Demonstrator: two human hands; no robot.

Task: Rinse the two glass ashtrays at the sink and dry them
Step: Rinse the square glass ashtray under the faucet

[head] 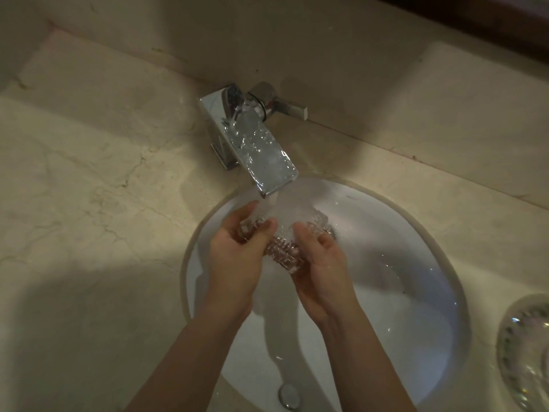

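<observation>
Left hand (234, 257), right hand (320, 269): both bare. Left forearm (190, 358), right forearm (365, 361): bare from wrist down to lower frame edge, slender build. Fingertips (252, 207) blurred; nail detail not discernible in dim light.

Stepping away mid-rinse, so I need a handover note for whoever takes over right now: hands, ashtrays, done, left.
Both the left hand and the right hand grip one glass ashtray under the running faucet, over the sink.
The second ashtray sits on the counter right of the sink; rinsed or not, cannot tell.
Done: first rinse under way.
Left: finish it, check the second, dry both.
</observation>
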